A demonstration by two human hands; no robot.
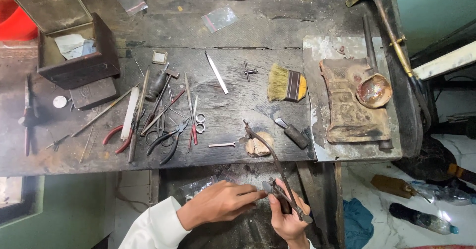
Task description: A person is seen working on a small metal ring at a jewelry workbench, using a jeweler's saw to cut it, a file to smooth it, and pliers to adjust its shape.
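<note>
Looking down from the head view: a jeweller's saw frame [277, 177] is gripped by the right hand [287, 219], fingers closed around its handle below the tabletop [238, 95] edge. The frame's far end is seen resting at the wooden bench pin [259, 145] at the front edge of the tabletop. The left hand [220, 202], white sleeve at the wrist, is pinched shut at the fingertips against the frame's lower clamp, just beside the right hand; whether a small part is held there cannot be told.

On the tabletop, left of the pin, a cluster of pliers [166, 140], red-handled cutters [119, 137], files and two small metal rings [200, 122] is laid out. A flat brush [286, 84] lies further back, a dark-handled tool [293, 133] just right of the pin. A dark open box [77, 55] sits at the far left. At the right, a scorched block [347, 105] with a small round dish [374, 90] is set on a metal sheet [317, 55].
</note>
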